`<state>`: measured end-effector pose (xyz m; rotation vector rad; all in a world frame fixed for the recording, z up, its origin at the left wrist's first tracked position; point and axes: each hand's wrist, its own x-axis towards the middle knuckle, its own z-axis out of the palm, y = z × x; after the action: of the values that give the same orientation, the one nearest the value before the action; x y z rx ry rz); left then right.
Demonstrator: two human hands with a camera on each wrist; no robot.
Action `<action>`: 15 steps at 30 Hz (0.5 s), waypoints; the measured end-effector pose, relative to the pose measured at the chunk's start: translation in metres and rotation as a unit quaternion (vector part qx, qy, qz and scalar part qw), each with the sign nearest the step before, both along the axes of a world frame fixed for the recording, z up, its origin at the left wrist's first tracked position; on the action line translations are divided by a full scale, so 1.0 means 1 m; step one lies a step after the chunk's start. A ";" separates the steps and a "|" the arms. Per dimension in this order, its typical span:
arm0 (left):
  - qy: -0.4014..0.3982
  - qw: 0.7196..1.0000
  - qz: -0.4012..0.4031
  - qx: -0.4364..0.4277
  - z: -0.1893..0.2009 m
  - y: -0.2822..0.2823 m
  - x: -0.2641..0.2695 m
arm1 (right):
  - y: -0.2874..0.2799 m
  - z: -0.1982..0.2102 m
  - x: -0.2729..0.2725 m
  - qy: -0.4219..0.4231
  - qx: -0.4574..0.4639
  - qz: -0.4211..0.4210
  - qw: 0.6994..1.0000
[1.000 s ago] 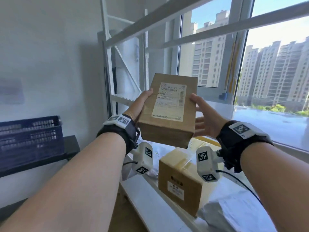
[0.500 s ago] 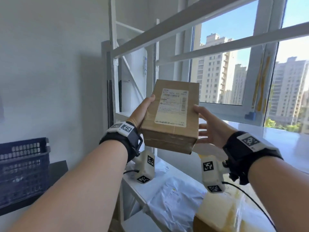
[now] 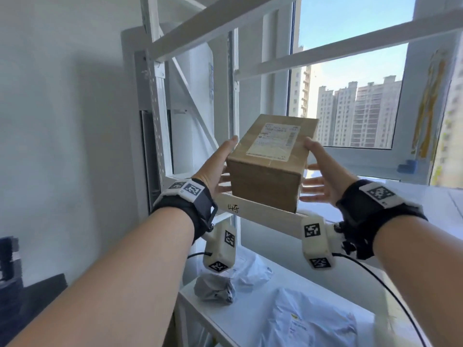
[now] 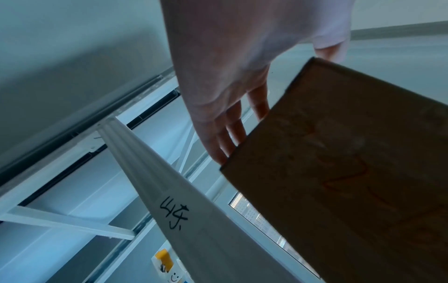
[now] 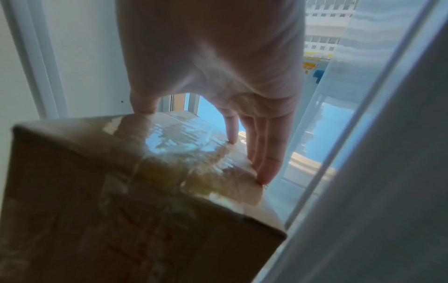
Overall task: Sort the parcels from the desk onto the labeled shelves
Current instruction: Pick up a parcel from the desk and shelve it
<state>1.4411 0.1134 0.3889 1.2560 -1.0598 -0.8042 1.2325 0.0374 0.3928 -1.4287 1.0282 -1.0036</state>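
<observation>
A brown cardboard parcel (image 3: 269,169) with a white shipping label on top is carried between both hands, level, at the front beam (image 3: 253,210) of a white shelf. The beam bears a handwritten black mark, which the left wrist view shows on the beam (image 4: 174,191) from below. My left hand (image 3: 215,169) presses the parcel's left side with straight fingers (image 4: 227,134), thumb along the top edge. My right hand (image 3: 323,171) presses the right side, fingers (image 5: 266,153) straight on the taped face of the parcel (image 5: 145,191). Whether the parcel rests on the shelf is hidden.
The lower shelf board (image 3: 225,319) holds a crumpled grey bag (image 3: 214,288), a white bag (image 3: 253,269) and a pale blue mailer (image 3: 310,321). White rack uprights (image 3: 156,121) and upper beams (image 3: 220,23) frame the opening. A window is behind, and a dark crate (image 3: 10,259) stands at the left.
Both hands have lifted the parcel, tipped it flatter and carried it forward to the marked shelf beam. The view has swung up and the box on the lower shelf is out of sight.
</observation>
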 end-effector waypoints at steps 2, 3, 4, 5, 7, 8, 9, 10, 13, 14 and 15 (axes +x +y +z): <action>-0.015 1.000 0.008 -0.003 0.000 -0.020 0.016 | -0.016 0.001 0.022 0.012 -0.008 -0.006 1.000; -0.024 1.000 0.014 -0.001 0.000 -0.029 0.024 | -0.022 0.003 0.033 0.016 -0.007 -0.006 1.000; -0.032 0.999 0.019 0.004 0.002 -0.038 0.032 | -0.029 0.005 0.044 0.018 -0.002 -0.006 1.000; -0.037 0.999 0.023 0.009 0.003 -0.048 0.039 | -0.034 0.008 0.054 0.019 0.002 -0.006 1.000; -0.041 0.999 0.028 0.020 0.006 -0.066 0.052 | -0.046 0.012 0.073 0.033 0.006 -0.005 0.999; -0.040 0.999 0.027 0.019 0.007 -0.074 0.057 | -0.053 0.015 0.082 0.042 0.006 -0.004 0.999; -0.038 0.999 0.024 0.018 0.008 -0.082 0.062 | -0.058 0.017 0.091 0.045 0.006 -0.006 0.999; -0.039 0.999 0.020 0.019 0.007 -0.089 0.067 | -0.063 0.018 0.098 0.047 0.008 -0.013 0.999; -0.048 0.998 0.000 0.033 0.002 -0.107 0.078 | -0.074 0.017 0.109 0.063 0.023 -0.037 0.997; -0.053 0.998 -0.009 0.037 0.001 -0.113 0.081 | -0.075 0.016 0.111 0.069 0.032 -0.043 0.996; -0.059 0.997 -0.019 0.043 0.000 -0.118 0.084 | -0.075 0.016 0.113 0.072 0.039 -0.049 0.995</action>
<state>1.5251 -0.0042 0.3890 1.3737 -1.1575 -0.8184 1.3453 -0.0372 0.4084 -1.4132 1.2389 -0.9301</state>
